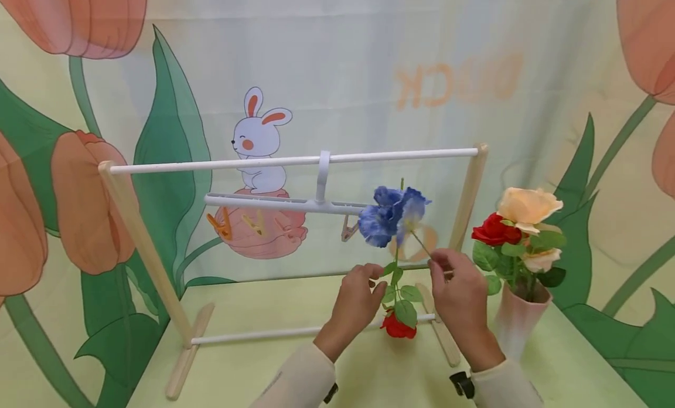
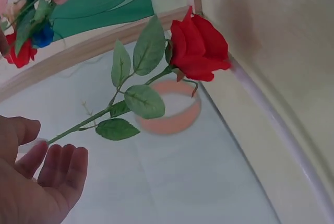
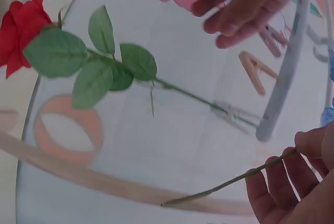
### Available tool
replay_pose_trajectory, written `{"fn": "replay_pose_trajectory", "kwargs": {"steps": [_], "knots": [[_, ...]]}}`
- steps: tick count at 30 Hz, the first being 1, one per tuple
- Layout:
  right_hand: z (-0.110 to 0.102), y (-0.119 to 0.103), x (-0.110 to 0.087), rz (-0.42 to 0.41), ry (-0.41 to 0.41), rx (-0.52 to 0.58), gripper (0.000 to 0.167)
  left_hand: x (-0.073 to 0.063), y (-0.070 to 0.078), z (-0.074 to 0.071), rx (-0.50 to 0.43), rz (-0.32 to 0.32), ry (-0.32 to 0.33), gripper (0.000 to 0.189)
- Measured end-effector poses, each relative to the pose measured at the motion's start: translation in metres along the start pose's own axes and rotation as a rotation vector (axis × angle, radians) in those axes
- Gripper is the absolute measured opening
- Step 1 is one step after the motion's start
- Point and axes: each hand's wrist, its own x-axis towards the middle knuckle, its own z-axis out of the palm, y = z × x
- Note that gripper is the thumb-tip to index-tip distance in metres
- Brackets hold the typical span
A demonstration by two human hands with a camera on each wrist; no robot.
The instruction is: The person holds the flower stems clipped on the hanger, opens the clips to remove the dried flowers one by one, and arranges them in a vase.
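Observation:
A red rose [image 1: 399, 325] hangs head down, its green stem held by a clear clip [image 3: 232, 115] at the right end of a hanger [image 1: 263, 203]. My left hand [image 1: 357, 293] is beside that stem with its fingers loosely bent; the right wrist view shows it apart from the rose. My right hand [image 1: 460, 299] pinches the thin stem [image 3: 219, 185] of a blue flower [image 1: 387, 214] between thumb and fingers. In the head view, the blue petals cover the hanger's right end and the clip there.
The hanger hooks over the white top bar [image 1: 221, 164] of a wooden rack. Along it are an orange clip [image 1: 220, 223], a yellow clip [image 1: 254, 223] and pinkish ones. On the right, a pink-white vase [image 1: 519, 320] holds red and peach roses.

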Motion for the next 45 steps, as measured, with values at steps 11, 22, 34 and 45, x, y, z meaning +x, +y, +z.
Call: {"fn": "replay_pose_trajectory", "kwargs": {"steps": [11, 22, 34, 45], "knots": [[-0.049, 0.019, 0.004, 0.229, 0.121, -0.015, 0.015, 0.037, -0.007, 0.037, -0.176, -0.191, 0.049, 0.034], [-0.072, 0.034, 0.011, 0.321, 0.237, -0.025, 0.016, 0.045, -0.018, 0.053, -0.180, -0.294, 0.100, 0.026], [-0.064, 0.052, 0.010, 0.347, 0.264, -0.043, 0.015, 0.037, -0.030, 0.049, -0.198, -0.298, 0.120, 0.017], [-0.080, 0.084, 0.010, 0.405, 0.069, -0.149, 0.024, 0.035, -0.026, 0.040, -0.234, -0.266, 0.132, 0.027]]}}
